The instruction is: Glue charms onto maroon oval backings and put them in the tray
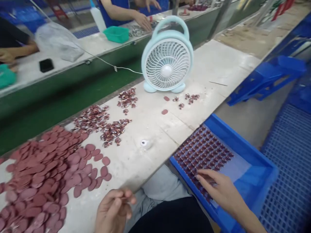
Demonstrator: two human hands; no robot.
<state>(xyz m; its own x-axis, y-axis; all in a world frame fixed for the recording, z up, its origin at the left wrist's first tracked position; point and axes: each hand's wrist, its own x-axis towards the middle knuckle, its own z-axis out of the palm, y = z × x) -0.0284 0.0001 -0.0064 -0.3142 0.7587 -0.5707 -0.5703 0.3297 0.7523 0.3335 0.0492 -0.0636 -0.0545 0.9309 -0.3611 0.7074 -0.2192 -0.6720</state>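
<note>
Near the bottom centre, my left hand is raised at the table edge, thumb and fingers pinched together; what they hold is too small to name. My right hand reaches over a blue tray, where small dark red pieces lie in rows on a pale sheet. Its fingertips are close to the rows, but whether they hold a piece is hidden. Flat red oval discs form a large pile at the left of the white table. Beyond them lie heaps of small shiny red parts.
A light blue fan stands at the table's back edge, its cable running left. A small white round object sits mid-table. Blue stools are at the right. Across a green belt, other people work at another table.
</note>
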